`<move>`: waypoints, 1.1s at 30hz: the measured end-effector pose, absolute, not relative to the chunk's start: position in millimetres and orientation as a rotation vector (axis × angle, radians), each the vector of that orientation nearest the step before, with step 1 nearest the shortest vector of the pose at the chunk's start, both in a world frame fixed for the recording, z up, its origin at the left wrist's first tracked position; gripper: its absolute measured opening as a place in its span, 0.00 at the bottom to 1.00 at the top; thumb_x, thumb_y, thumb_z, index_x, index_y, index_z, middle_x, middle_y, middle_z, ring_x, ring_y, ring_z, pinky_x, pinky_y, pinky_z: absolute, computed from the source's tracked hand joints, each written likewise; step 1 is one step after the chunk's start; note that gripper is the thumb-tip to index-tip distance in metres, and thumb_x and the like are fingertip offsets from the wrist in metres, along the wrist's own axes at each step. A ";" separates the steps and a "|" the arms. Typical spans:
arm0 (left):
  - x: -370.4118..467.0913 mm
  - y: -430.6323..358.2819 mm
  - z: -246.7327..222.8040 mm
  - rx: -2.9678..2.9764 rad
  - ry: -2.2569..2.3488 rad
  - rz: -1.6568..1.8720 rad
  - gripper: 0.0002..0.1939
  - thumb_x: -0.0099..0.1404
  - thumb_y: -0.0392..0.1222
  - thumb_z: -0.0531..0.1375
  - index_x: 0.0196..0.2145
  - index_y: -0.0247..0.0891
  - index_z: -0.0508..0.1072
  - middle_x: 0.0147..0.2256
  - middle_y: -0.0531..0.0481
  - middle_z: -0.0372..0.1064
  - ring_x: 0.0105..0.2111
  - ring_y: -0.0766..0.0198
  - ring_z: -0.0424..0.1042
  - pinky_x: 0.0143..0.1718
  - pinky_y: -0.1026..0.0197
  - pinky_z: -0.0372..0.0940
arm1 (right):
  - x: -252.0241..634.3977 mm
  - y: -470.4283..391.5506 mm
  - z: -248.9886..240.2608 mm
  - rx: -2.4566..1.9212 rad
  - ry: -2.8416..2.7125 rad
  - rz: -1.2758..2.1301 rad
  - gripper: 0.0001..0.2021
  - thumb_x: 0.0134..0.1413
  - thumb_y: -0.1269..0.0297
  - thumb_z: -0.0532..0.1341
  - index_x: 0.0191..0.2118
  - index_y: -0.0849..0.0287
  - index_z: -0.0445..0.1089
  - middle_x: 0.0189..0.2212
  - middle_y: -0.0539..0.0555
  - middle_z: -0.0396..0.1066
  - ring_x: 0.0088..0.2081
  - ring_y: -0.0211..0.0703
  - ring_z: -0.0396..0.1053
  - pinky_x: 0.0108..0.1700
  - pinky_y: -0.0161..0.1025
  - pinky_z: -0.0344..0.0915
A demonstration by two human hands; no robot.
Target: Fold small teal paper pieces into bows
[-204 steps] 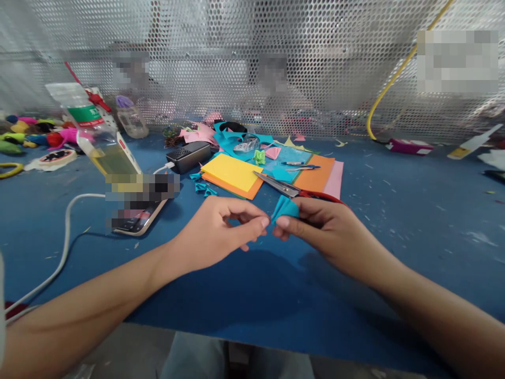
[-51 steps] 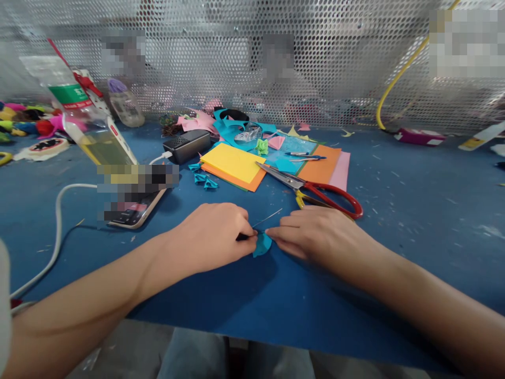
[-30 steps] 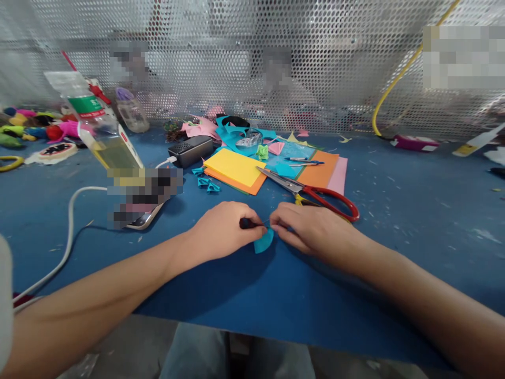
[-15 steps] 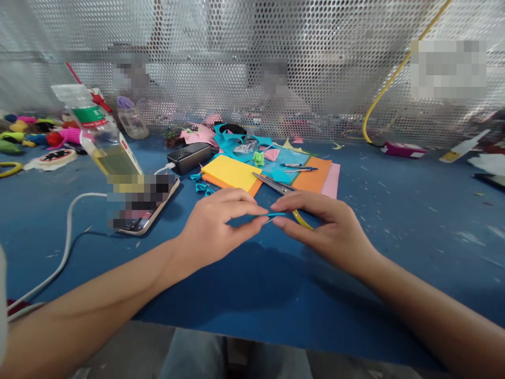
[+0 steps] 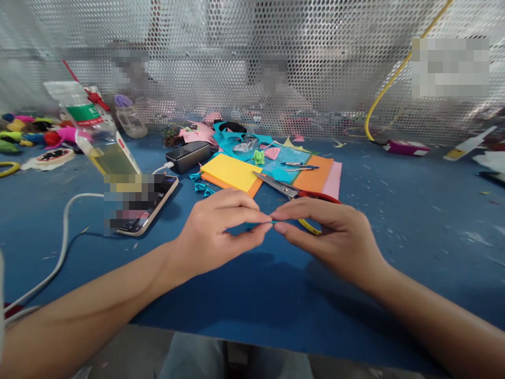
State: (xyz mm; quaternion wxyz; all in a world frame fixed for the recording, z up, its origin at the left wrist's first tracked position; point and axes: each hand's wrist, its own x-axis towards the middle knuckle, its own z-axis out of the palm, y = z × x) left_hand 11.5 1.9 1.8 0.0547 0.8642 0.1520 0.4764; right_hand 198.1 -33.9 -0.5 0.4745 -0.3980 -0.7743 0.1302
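Between the fingertips of both hands is a small piece of blue paper (image 5: 273, 222), seen edge-on and mostly hidden by the fingers. My left hand (image 5: 224, 226) pinches it from the left with thumb and forefinger. From the right, my right hand (image 5: 331, 234) pinches it the same way, and the fingertips of the two hands nearly meet. Scissors (image 5: 290, 190) with red and yellow handles lie just behind my right hand. A stack of yellow and orange paper (image 5: 232, 171) lies behind my left hand, with small folded blue paper pieces (image 5: 202, 188) at its left.
A phone (image 5: 152, 208) with a white cable and a bottle of yellowish liquid (image 5: 110, 158) stand at left. Behind the hands are a black box (image 5: 189, 157), blue paper scraps (image 5: 231, 145), pens (image 5: 302, 167) and orange sheets (image 5: 314, 173). Perforated metal mesh (image 5: 221, 31) closes the back.
My right hand has shifted slightly right and down. The fingertips of both hands have come closer together, covering more of the blue paper. More of the scissors' red handle shows.
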 end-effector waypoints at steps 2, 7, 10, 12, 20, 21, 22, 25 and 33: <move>11.8 1.6 2.8 2.633 0.429 1.447 0.02 0.56 0.30 0.62 0.29 0.32 0.74 0.26 0.48 0.70 0.27 0.70 0.68 0.31 0.66 0.65 | 198.1 -34.8 -0.7 -0.940 -1.904 0.309 0.05 0.46 0.71 0.65 0.31 0.55 0.73 0.29 0.48 0.76 0.33 0.38 0.73 0.36 0.35 0.72; 12.8 0.1 4.4 2.580 0.437 1.432 0.04 0.56 0.29 0.61 0.29 0.34 0.74 0.25 0.50 0.70 0.26 0.70 0.68 0.30 0.66 0.66 | 199.0 -35.8 -2.2 -0.908 -1.922 0.245 0.06 0.47 0.71 0.64 0.32 0.52 0.74 0.29 0.47 0.76 0.32 0.38 0.73 0.34 0.37 0.72; 13.2 -0.9 4.5 2.544 0.474 1.408 0.04 0.54 0.29 0.62 0.28 0.35 0.74 0.25 0.50 0.70 0.26 0.71 0.68 0.29 0.67 0.66 | 199.8 -36.0 -2.5 -0.895 -1.948 0.223 0.07 0.47 0.72 0.64 0.33 0.52 0.74 0.29 0.48 0.76 0.32 0.38 0.73 0.34 0.36 0.72; 13.3 -1.5 4.6 2.523 0.483 1.399 0.04 0.54 0.29 0.62 0.28 0.34 0.74 0.25 0.50 0.70 0.25 0.71 0.68 0.28 0.68 0.66 | 200.7 -36.0 -2.2 -0.884 -1.961 0.206 0.07 0.47 0.73 0.64 0.33 0.53 0.74 0.29 0.49 0.76 0.32 0.38 0.73 0.34 0.36 0.72; 13.4 -3.3 7.8 2.570 0.459 1.404 0.05 0.54 0.29 0.62 0.28 0.37 0.75 0.24 0.51 0.70 0.24 0.70 0.68 0.27 0.67 0.67 | 203.9 -36.4 0.2 -0.850 -2.030 0.115 0.06 0.49 0.70 0.62 0.32 0.51 0.75 0.30 0.50 0.76 0.33 0.41 0.73 0.35 0.38 0.72; 13.3 -3.4 8.0 2.580 0.457 1.402 0.05 0.54 0.29 0.61 0.28 0.37 0.75 0.24 0.51 0.70 0.24 0.70 0.68 0.27 0.67 0.67 | 204.0 -36.7 0.3 -0.845 -2.035 0.112 0.06 0.50 0.70 0.62 0.32 0.52 0.75 0.30 0.50 0.76 0.33 0.41 0.73 0.35 0.39 0.71; 13.2 -3.4 8.2 2.588 0.456 1.400 0.06 0.55 0.29 0.61 0.28 0.37 0.75 0.24 0.51 0.70 0.24 0.70 0.68 0.27 0.66 0.67 | 203.9 -36.9 0.2 -0.839 -2.038 0.111 0.06 0.50 0.71 0.62 0.32 0.52 0.75 0.30 0.50 0.76 0.33 0.41 0.73 0.36 0.39 0.71; 13.0 -3.3 7.8 2.603 0.439 1.394 0.05 0.55 0.29 0.61 0.28 0.37 0.74 0.24 0.51 0.70 0.25 0.70 0.68 0.27 0.66 0.67 | 203.1 -37.1 -1.0 -0.816 -2.041 0.118 0.06 0.49 0.72 0.63 0.32 0.52 0.74 0.30 0.50 0.76 0.33 0.40 0.73 0.36 0.39 0.71; 14.4 -3.2 4.8 2.575 0.444 1.420 0.05 0.53 0.27 0.62 0.27 0.34 0.74 0.24 0.50 0.70 0.26 0.69 0.69 0.28 0.66 0.67 | 201.4 -35.0 -4.7 -0.787 -2.019 0.105 0.05 0.49 0.73 0.63 0.32 0.55 0.72 0.29 0.49 0.76 0.32 0.38 0.72 0.40 0.39 0.68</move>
